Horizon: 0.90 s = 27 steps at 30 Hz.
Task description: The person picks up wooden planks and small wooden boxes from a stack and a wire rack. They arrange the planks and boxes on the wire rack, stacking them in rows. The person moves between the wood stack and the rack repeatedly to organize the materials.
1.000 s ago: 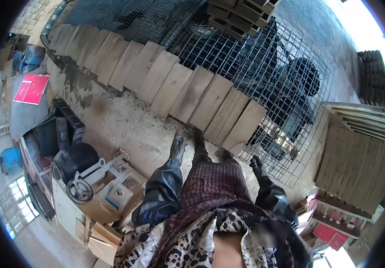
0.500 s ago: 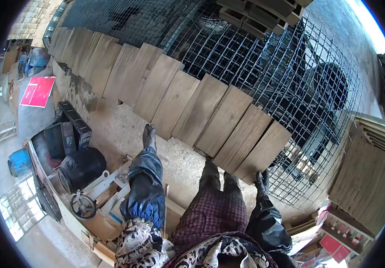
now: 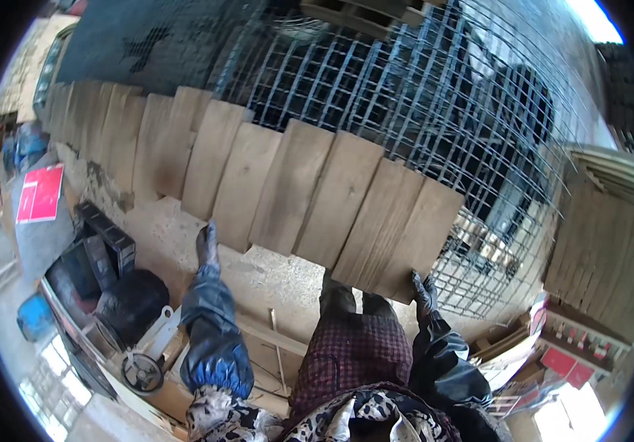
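"Head view, quick: where're the hands?"

"Apart, bracketing several boards. Dark-gloved right hand [image 3: 425,293] is touching the lower R corner of the rightmost flat, rectangular brown wooden board [image 3: 421,225]; can't tell if it's gripping. Dark-gloved left hand [image 3: 207,249] is resting w/ its fingertips at or just beside the near edge of another board [image 3: 208,158] farther L; can't tell re pressure."

"Why so wide?"

"Prob. b/c 2 spread hands are covering more of the row at once. Just my guess."

"Boards, pls?"

"They're lying side by side in a slanting row, approx. edge to edge, overlapping the near side of a dark metal wire mesh [image 3: 479,136]. Near ends are facing the wearer, prob. for easy reach."

"Sleeves?"

"Shiny blue-black sleeve cover [image 3: 217,346] is sheathing the L forearm, R 1's similar; prob. keeping cuffs clean."

"Surroundings?"

"Black rounded drum [image 3: 136,300] is lying on the L, near a dark spoked handwheel [image 3: 142,370]. Brown slatted wooden stack [image 3: 593,258] is standing far R."
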Available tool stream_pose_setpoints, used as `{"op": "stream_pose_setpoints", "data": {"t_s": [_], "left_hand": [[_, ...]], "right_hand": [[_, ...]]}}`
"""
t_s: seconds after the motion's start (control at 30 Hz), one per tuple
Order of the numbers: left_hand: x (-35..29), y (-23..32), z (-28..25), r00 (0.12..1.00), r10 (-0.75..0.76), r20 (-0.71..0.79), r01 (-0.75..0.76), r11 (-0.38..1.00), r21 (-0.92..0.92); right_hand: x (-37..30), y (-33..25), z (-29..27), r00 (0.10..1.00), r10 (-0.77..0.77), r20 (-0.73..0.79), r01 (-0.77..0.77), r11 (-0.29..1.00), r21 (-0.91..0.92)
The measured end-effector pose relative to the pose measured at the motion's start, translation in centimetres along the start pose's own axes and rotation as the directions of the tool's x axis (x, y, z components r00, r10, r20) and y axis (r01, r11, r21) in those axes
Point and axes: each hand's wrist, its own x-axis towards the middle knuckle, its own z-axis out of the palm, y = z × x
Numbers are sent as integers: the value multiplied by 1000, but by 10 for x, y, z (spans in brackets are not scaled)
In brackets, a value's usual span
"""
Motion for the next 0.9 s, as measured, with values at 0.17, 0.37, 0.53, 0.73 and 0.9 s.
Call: {"op": "stream_pose_setpoints", "data": {"t_s": [0.17,0.37,0.53,0.73,0.9], "left_hand": [[-76,118,-17,997,30,69,-42,984,175],[-136,174,-30,993,-25,114,22,999,30],[-122,215,-17,979,78,191,-74,997,-25],[-97,307,33,934,229,274,-230,973,-28],[-68,377,107,922,323,215,-302,945,-122]], "right_hand": [[-36,-64,-27,999,29,45,-24,994,-106],[-96,-129,-67,968,249,-13,-247,950,-190],[-88,-154,-81,961,273,51,-248,927,-282],[-48,-156,-134,922,-285,263,375,831,-412],[-24,-240,-119,964,23,265,-11,999,-47]]}}
